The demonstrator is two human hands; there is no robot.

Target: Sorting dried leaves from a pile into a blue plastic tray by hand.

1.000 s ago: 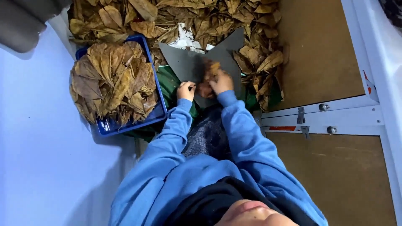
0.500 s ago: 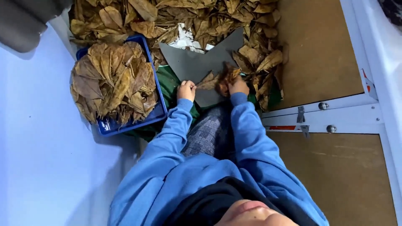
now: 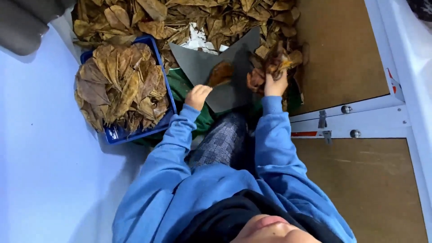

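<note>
Gripping, apparently, dry leaves [image 3: 275, 63] in right fingers [image 3: 275, 84].

crate [image 3: 118, 134] of leaves left of board [image 3: 211, 67], leaf pile [image 3: 189, 20] behind

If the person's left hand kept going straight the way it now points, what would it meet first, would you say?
The left hand points up the picture onto the grey sheet; first would likely come the brown leaf lying on that sheet, though depth is unclear.

Clump of dry brown leaves [image 3: 275, 63] in raised fingers, beside grey board [image 3: 211, 72] bearing one leaf.
</note>
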